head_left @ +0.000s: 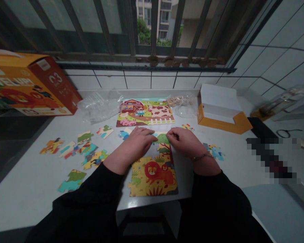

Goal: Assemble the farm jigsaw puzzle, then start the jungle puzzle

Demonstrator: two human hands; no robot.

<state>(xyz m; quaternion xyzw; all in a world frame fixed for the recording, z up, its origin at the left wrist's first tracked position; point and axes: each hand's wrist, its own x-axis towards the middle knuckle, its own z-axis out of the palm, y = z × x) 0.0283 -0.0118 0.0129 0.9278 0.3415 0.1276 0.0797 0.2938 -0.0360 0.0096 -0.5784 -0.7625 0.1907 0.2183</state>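
A partly joined jigsaw puzzle (152, 177) lies at the table's front, showing a red-maned lion with a cub. Its right side runs upward through tree-trunk pieces to a green treetop puzzle piece (162, 137). My right hand (183, 140) is closed in a pinch at that piece's right edge. From the left, my left hand (142, 140) reaches in with its fingers stretched out, their tips at the piece's left side. The left hand partly covers a piece with a blue animal (124, 135).
Loose puzzle pieces (95, 158) lie to the left, others (216, 152) to the right. Behind are a farm puzzle (147, 113), plastic bags (98, 108), and an opened white-and-orange box (218, 108). An orange puzzle box (50, 84) stands back left.
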